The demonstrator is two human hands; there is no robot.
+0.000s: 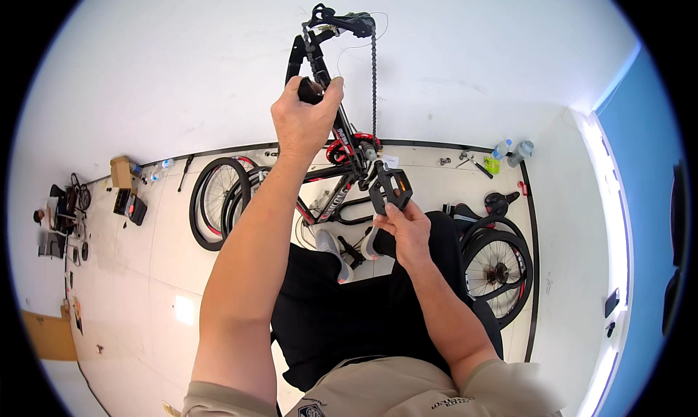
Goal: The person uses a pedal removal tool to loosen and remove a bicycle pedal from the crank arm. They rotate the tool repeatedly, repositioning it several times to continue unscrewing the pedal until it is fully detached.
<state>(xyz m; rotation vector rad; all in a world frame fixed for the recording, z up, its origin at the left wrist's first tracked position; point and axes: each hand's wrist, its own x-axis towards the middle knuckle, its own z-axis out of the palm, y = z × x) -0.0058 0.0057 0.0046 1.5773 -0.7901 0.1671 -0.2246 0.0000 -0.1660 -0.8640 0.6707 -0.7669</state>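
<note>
A black and red bicycle frame (340, 191) stands tipped up in front of me, its rear end pointing upward. My left hand (304, 122) is closed around the black stays at that upper end. Above it sits the rear derailleur (356, 24), and the chain (374, 82) hangs from it down toward the red chainring (338, 152). Low on the right, my right hand (408, 235) grips a black pedal (390, 189) with an orange reflector, between thumb and fingers. The pedal is beside the crank end; whether its axle is in the crank, I cannot tell.
Bicycle wheels lie left (219, 202) and right (499, 271) of me. Near the wall are bottles (502, 149), a tool (476, 164) and a cardboard box (122, 172). A thin loose cable (356, 47) sticks out by the derailleur. Another person sits far left.
</note>
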